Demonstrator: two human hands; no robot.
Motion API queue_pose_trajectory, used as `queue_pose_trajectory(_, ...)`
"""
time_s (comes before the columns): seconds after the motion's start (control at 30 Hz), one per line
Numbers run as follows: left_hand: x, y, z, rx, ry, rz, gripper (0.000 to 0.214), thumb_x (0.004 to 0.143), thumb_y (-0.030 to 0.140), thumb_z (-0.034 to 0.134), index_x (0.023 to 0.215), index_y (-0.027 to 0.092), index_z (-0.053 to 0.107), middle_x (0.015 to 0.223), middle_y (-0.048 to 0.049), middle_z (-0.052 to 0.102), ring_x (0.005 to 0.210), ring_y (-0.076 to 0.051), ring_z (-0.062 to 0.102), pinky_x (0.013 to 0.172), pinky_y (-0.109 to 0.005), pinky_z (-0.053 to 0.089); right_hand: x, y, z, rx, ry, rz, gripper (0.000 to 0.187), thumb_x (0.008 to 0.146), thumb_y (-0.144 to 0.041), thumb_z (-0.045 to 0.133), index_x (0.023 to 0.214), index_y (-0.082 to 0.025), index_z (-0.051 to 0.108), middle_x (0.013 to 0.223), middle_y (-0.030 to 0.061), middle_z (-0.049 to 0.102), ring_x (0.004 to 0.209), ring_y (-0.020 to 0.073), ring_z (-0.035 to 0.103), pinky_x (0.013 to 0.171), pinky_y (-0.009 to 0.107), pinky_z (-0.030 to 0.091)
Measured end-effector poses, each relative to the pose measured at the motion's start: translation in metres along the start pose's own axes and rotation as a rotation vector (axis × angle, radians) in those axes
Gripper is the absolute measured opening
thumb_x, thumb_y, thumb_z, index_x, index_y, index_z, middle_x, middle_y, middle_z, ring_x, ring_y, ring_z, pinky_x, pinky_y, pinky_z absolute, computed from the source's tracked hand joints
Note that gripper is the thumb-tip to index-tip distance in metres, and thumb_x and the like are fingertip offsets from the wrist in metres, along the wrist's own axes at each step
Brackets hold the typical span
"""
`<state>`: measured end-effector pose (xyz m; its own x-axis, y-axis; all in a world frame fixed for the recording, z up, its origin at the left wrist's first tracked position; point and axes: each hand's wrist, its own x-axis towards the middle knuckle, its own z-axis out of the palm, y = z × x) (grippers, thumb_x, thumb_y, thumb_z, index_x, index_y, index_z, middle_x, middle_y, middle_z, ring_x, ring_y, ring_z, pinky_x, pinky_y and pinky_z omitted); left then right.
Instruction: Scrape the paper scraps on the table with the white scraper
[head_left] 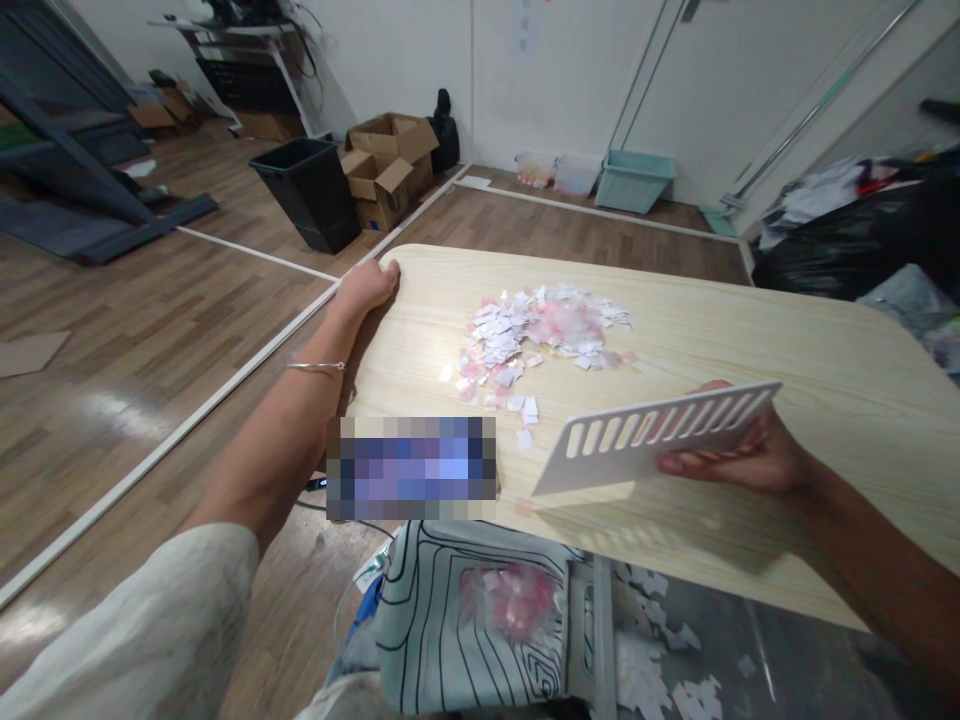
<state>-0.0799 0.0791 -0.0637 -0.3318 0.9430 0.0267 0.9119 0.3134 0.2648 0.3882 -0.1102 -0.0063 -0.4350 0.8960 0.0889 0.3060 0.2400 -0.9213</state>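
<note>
My right hand [750,455] grips a white slotted plastic board [600,465], thumb on the near face and other fingers behind it. The board stands tilted, its lower left corner at the tabletop. My left hand [367,285] is wrapped round the far left corner edge of the pale wooden table [720,340]; some of its fingers are hidden. Between the hands lies a spread pile of small white and pinkish paper pieces [502,335], with a few loose ones nearer the board.
A pixelated device [412,470] lies at the near left table edge. Below, a patterned cloth [427,610] holds a clear bag of pink pieces [517,600], beside a grey container [720,650] with paper scraps. A black bin [307,195], cardboard boxes [390,150] and a teal tub [636,182] stand beyond.
</note>
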Motion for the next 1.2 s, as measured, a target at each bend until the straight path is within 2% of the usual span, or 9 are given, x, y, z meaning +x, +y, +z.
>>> queue_pose_trajectory(0.13, -0.001, 0.001, -0.001, 0.036, -0.011, 0.013, 0.074, 0.104, 0.055, 0.026, 0.135, 0.003, 0.069, 0.138, -0.0307, 0.067, 0.134, -0.042, 0.063, 0.108, -0.046, 0.049, -0.007, -0.001, -0.003, 0.031, 0.005, 0.1, 0.03, 0.074, -0.052, 0.094, 0.085, -0.025, 0.086, 0.087, 0.0066, 0.084, 0.078, 0.0233, 0.079, 0.072, 0.032, 0.067)
queue_pose_trajectory(0.33, -0.002, 0.002, -0.002, 0.038, -0.013, 0.018, 0.074, 0.105, 0.054, 0.025, 0.134, 0.002, 0.07, 0.137, -0.031, 0.068, 0.134, -0.042, 0.062, 0.108, -0.046, 0.049, 0.0, 0.005, -0.003, -0.019, -0.23, 0.049, 0.022, 0.079, -0.051, 0.09, 0.08, -0.029, 0.085, 0.073, 0.0032, 0.08, 0.064, 0.0218, 0.075, 0.058, 0.03, 0.062)
queue_pose_trajectory(0.43, -0.002, 0.002, -0.001, 0.034, -0.005, 0.019, 0.073, 0.104, 0.054, 0.026, 0.134, 0.003, 0.069, 0.137, -0.0306, 0.068, 0.134, -0.042, 0.062, 0.108, -0.046, 0.049, -0.002, -0.004, 0.003, -0.042, -0.261, 0.061, 0.017, 0.078, -0.044, 0.09, 0.08, -0.028, 0.084, 0.074, 0.0027, 0.08, 0.069, 0.0224, 0.078, 0.062, 0.03, 0.064)
queue_pose_trajectory(0.6, -0.002, 0.002, -0.001, 0.02, 0.005, 0.012, 0.073, 0.104, 0.055, 0.027, 0.133, 0.003, 0.069, 0.136, -0.0306, 0.068, 0.134, -0.042, 0.062, 0.108, -0.046, 0.049, -0.013, -0.011, 0.016, -0.016, -0.291, 0.103, 0.025, 0.079, -0.045, 0.089, 0.068, -0.027, 0.077, 0.06, -0.0007, 0.071, 0.053, 0.0167, 0.068, 0.049, 0.025, 0.056)
queue_pose_trajectory(0.73, -0.002, 0.001, -0.001, 0.019, 0.005, 0.009, 0.073, 0.104, 0.056, 0.027, 0.132, 0.003, 0.069, 0.136, -0.0312, 0.068, 0.133, -0.042, 0.062, 0.108, -0.046, 0.049, -0.013, -0.008, 0.018, 0.027, -0.268, 0.112, 0.023, 0.077, -0.049, 0.09, 0.072, -0.028, 0.08, 0.065, 0.0013, 0.075, 0.058, 0.0191, 0.071, 0.052, 0.027, 0.058)
queue_pose_trajectory(0.87, -0.002, 0.001, -0.001, 0.013, 0.002, 0.008, 0.074, 0.104, 0.056, 0.027, 0.134, 0.003, 0.069, 0.137, -0.0309, 0.068, 0.133, -0.042, 0.062, 0.107, -0.046, 0.049, -0.008, 0.002, 0.005, 0.032, -0.176, 0.073, 0.023, 0.075, -0.052, 0.091, 0.077, -0.03, 0.084, 0.072, 0.0039, 0.079, 0.067, 0.0233, 0.076, 0.061, 0.032, 0.063)
queue_pose_trajectory(1.0, -0.002, 0.002, -0.001, 0.007, 0.003, 0.006, 0.073, 0.105, 0.055, 0.028, 0.136, 0.003, 0.068, 0.139, -0.0302, 0.067, 0.135, -0.041, 0.062, 0.109, -0.045, 0.049, -0.011, 0.011, -0.008, 0.004, 0.015, 0.064, 0.028, 0.071, -0.055, 0.094, 0.081, -0.031, 0.085, 0.079, 0.0047, 0.081, 0.072, 0.0249, 0.078, 0.065, 0.035, 0.065)
queue_pose_trajectory(1.07, -0.003, 0.002, -0.001, 0.012, 0.006, 0.002, 0.073, 0.105, 0.055, 0.028, 0.135, 0.003, 0.068, 0.139, -0.0306, 0.067, 0.135, -0.041, 0.061, 0.109, -0.046, 0.048, -0.012, 0.013, -0.01, -0.026, 0.1, 0.074, 0.031, 0.072, -0.057, 0.093, 0.086, -0.031, 0.085, 0.081, 0.0045, 0.081, 0.07, 0.0246, 0.076, 0.064, 0.036, 0.065)
queue_pose_trajectory(1.2, -0.003, 0.002, -0.002, 0.011, 0.002, 0.004, 0.073, 0.104, 0.056, 0.029, 0.135, 0.003, 0.069, 0.138, -0.0314, 0.067, 0.134, -0.042, 0.062, 0.108, -0.047, 0.049, -0.008, 0.014, -0.008, -0.086, 0.216, 0.031, 0.031, 0.077, -0.06, 0.09, 0.08, -0.031, 0.082, 0.076, 0.0036, 0.079, 0.069, 0.0257, 0.074, 0.065, 0.042, 0.064)
